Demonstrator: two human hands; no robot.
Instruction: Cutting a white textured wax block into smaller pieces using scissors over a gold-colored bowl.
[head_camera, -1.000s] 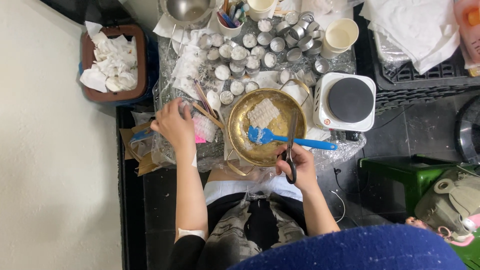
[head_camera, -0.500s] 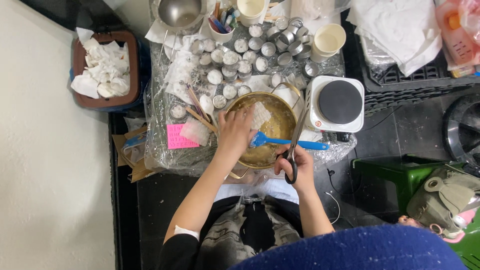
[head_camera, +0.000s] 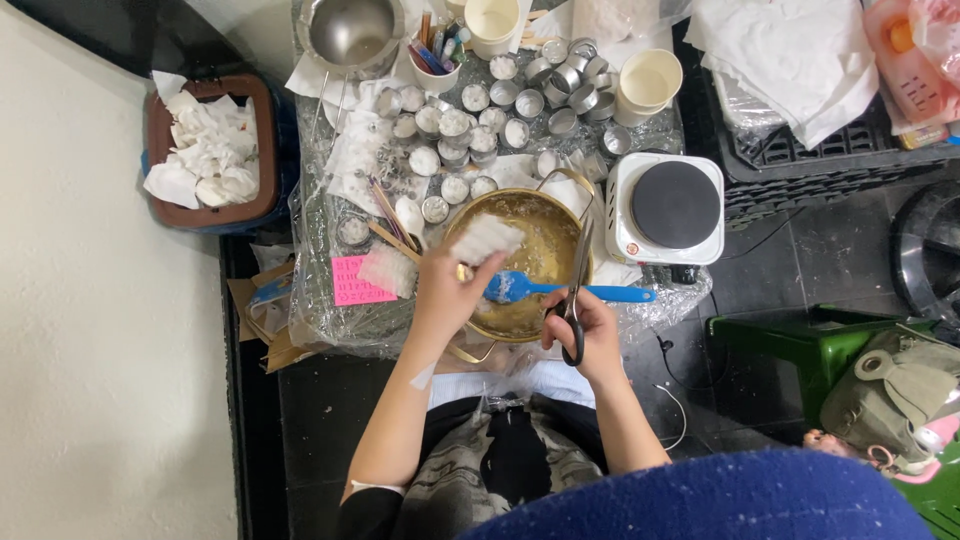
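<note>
- The left hand (head_camera: 447, 290) pinches a white wax block (head_camera: 485, 238) over the 9 o'clock rim of the brass bowl (head_camera: 540, 225), its grip clamped on the block.
- The right hand (head_camera: 590, 330) sits at the bowl's 5 o'clock edge, its grip closed through the handles of the black scissors (head_camera: 575, 300), blades pointing to 12 o'clock.
- A blue spatula (head_camera: 560, 291) lies across the bowl's near rim, between the hands.
- The hot plate (head_camera: 668, 208) stands just beside the bowl at 3 o'clock.
- Small metal cups (head_camera: 470, 125) crowd the counter (head_camera: 330, 320) from 10 to 1 o'clock.
- Open room shows only at the counter's near edge.
</note>
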